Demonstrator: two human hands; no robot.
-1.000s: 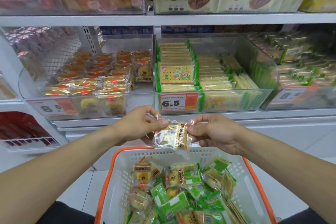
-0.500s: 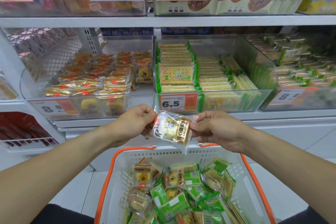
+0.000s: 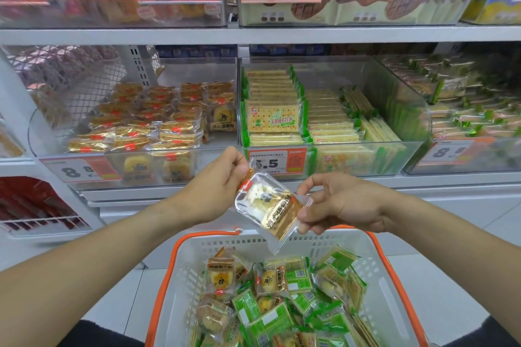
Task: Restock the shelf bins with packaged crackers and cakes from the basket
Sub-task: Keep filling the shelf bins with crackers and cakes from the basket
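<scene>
Head view: left hand and right hand each pinching wrapped cake, tilted, above basket, near shelf bins.

clear-wrapped cake, tilted, above white basket

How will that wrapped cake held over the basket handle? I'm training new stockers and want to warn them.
The cake packet probably feels light: the left hand and right hand hold it by fingertip pinches at its ends. Its glossy clear film looks slippery and crinkly. The cake inside likely crushes if squeezed.
</scene>
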